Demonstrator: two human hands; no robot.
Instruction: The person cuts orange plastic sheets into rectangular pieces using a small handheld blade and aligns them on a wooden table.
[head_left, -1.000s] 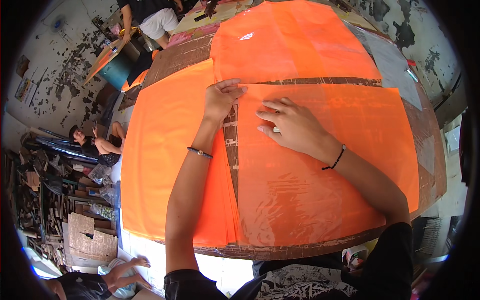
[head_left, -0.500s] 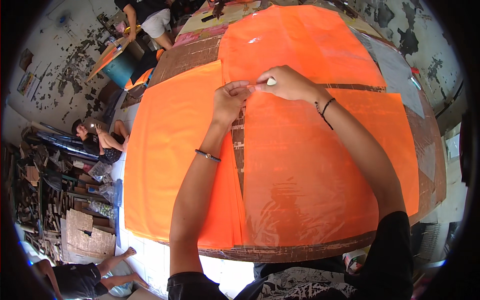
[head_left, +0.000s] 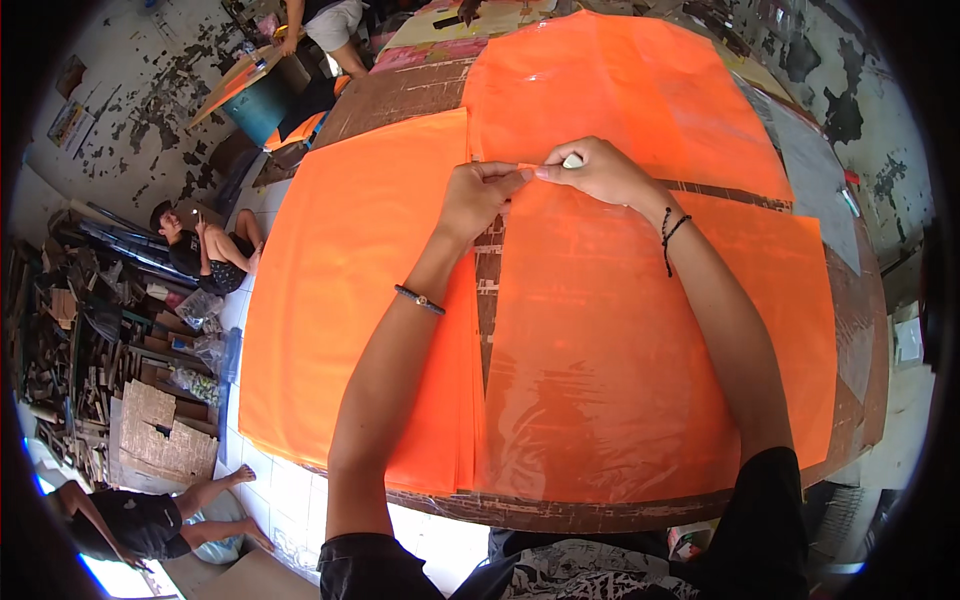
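Translucent orange plastic sheet (head_left: 620, 340), flat

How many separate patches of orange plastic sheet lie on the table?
3. A thick stack under the left forearm, a single translucent sheet whose top corner both hands pinch, and a third at the far edge. More may lie beneath.

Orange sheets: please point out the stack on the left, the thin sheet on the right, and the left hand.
Orange stack (head_left: 350, 300), head view, middle of its top sheet.
Thin orange sheet (head_left: 610, 370), head view, its glossy centre.
Left hand (head_left: 475, 198), head view, back of hand.
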